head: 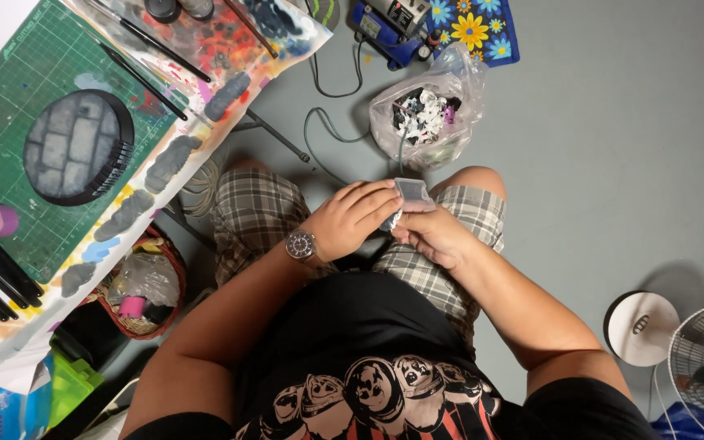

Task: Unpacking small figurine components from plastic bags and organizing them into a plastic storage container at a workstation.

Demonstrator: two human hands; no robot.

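At frame centre, the left hand (pixel 354 218) and right hand (pixel 432 235) both have fingers clamped on a small grey packet (pixel 411 193).

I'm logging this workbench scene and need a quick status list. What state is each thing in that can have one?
left hand: closed around the small grey packet
right hand: gripping the same packet from the other side
small grey packet: held over the lap, off the floor
clear plastic bag: open, on the floor, holding small parts
round base: flat on the green cutting mat, painted grey like stone
wristwatch: worn on the left wrist
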